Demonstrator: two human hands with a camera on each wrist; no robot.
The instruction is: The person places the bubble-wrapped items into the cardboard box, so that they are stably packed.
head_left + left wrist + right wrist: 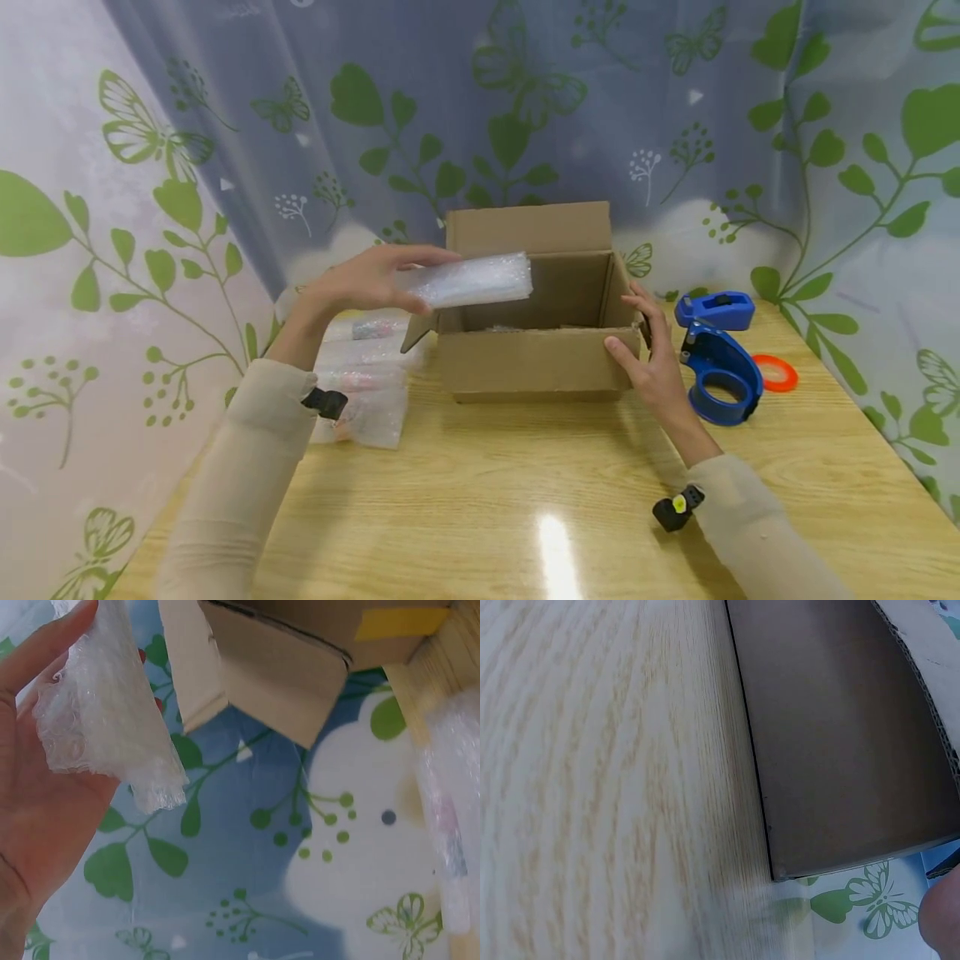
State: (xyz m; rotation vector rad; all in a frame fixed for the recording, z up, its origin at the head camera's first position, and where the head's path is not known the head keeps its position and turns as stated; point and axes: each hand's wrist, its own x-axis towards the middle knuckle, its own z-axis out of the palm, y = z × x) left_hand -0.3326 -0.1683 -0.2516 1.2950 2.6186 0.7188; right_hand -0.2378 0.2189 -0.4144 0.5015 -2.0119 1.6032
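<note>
My left hand (375,279) grips a bubble-wrapped bundle (476,281) between thumb and fingers, above the left part of an open cardboard box (536,362). In the left wrist view the bubble wrap (112,712) lies between the thumb and the palm side; what it encloses cannot be made out. The right hand (652,367) holds the box at its right front corner, thumb on the front and fingers at the right side flap. Only a fingertip (941,915) shows in the right wrist view, beside the box wall (840,750). Something pale lies low inside the box, mostly hidden.
Several bubble-wrapped packs (363,379) lie on the wooden table (465,500) left of the box. At the right are a blue tape dispenser (715,310), a blue tape gun (723,375) and an orange-red ring (776,373). A patterned curtain (420,108) hangs behind.
</note>
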